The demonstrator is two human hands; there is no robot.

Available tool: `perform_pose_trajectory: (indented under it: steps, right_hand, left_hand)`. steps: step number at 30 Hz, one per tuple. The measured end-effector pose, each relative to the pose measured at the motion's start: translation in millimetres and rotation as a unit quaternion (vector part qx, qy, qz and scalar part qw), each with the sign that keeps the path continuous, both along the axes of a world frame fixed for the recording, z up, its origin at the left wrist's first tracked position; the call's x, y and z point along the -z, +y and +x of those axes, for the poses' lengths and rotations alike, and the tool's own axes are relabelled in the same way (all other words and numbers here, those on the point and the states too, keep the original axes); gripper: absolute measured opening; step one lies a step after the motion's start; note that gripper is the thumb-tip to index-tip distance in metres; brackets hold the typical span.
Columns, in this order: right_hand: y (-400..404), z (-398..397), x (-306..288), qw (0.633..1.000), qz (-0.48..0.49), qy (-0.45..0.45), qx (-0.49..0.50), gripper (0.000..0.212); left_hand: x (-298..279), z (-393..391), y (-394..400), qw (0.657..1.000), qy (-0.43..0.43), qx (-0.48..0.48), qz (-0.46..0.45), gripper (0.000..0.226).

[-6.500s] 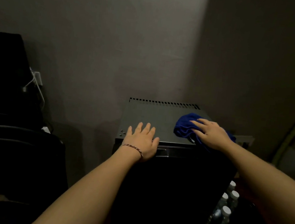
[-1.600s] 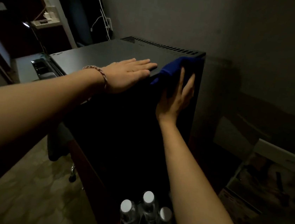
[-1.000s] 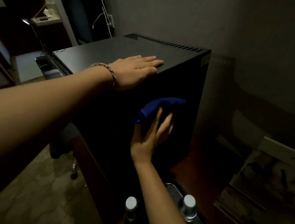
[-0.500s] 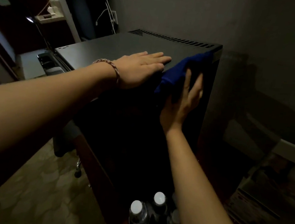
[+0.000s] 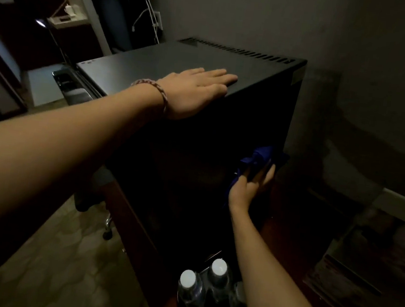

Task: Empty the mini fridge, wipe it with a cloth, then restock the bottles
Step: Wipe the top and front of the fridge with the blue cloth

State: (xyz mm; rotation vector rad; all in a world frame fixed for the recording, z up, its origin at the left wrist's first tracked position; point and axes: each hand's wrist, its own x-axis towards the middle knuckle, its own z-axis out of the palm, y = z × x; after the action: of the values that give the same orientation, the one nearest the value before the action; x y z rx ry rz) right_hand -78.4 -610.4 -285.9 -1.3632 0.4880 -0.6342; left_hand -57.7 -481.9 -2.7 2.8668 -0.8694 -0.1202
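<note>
Right hand (image 5: 249, 187) down low on mini fridge (image 5: 194, 167) side panel, fingers curled on blue cloth (image 5: 262, 157), dropped from top edge half a second ago. Left hand (image 5: 196, 89) flat, open on fridge top. Wiping stroke continues; bottles (image 5: 202, 288) wait at worktop front edge, unstocked.

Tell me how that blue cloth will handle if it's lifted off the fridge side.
The cloth looks bunched and creased under the right hand, so it's probably floppy and would droop. It seems thin and likely light. Pressed against the fridge side, with nothing under it, it would probably drop if released.
</note>
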Motion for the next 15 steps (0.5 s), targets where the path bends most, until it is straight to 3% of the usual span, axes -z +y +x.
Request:
perform_pose_trajectory:
  steps: [3, 6, 8, 11, 15]
  right_hand:
    - [30, -24, -10, 0.998, -0.050, -0.039, 0.030, 0.053]
    - [71, -60, -33, 0.956, -0.258, -0.135, 0.041, 0.059]
    - [96, -77, -52, 0.924, -0.335, -0.177, 0.040, 0.064]
    - [107, -81, -68, 0.916, -0.345, -0.196, 0.058, 0.067]
    - [87, -61, -75, 0.920, -0.329, -0.197, 0.078, 0.064]
  left_hand:
    - [1, 1, 0, 1.000, 0.004, 0.000, -0.004, 0.087]
    - [1, -2, 0, 1.000, 0.003, -0.004, -0.006, 0.084]
    - [1, -6, -3, 1.000, 0.004, 0.004, -0.006, 0.071]
    - [1, -10, 2, 0.999, 0.020, 0.016, -0.035, 0.051]
    - [1, -9, 1, 0.999, 0.017, 0.020, -0.024, 0.069]
